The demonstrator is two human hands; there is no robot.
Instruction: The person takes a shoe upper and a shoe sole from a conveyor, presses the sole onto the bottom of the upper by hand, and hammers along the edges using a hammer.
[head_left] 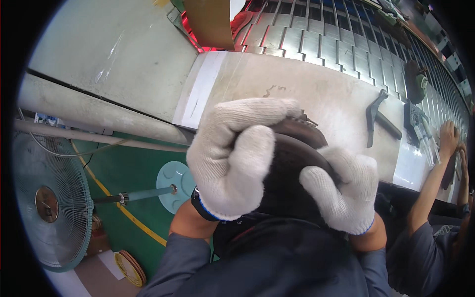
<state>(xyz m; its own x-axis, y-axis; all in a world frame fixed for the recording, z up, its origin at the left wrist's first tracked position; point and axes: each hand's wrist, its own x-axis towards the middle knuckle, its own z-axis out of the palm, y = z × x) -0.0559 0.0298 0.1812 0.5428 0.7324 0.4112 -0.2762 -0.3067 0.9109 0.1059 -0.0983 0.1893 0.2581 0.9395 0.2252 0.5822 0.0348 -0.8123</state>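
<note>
Both of my hands wear white knitted gloves and grip a dark brown shoe (292,143) close in front of my body. My left hand (232,153) wraps over its left side, thumb pressed against it and fingers curled over the far edge. From the right, my right hand (344,185) clasps the near side, with the thumb bent inward. The shoe's curved dark edge and a bit of what look like laces show between the gloves. Its lower part merges with my dark apron, so I cannot make out where it ends.
Beyond the pale worktop (316,89) runs a slatted metal conveyor (316,37). A hammer (383,119) lies on the worktop to the right. A co-worker's hand (449,138) is at the far right. At left stand a floor fan (49,203) and a grey machine housing (118,54).
</note>
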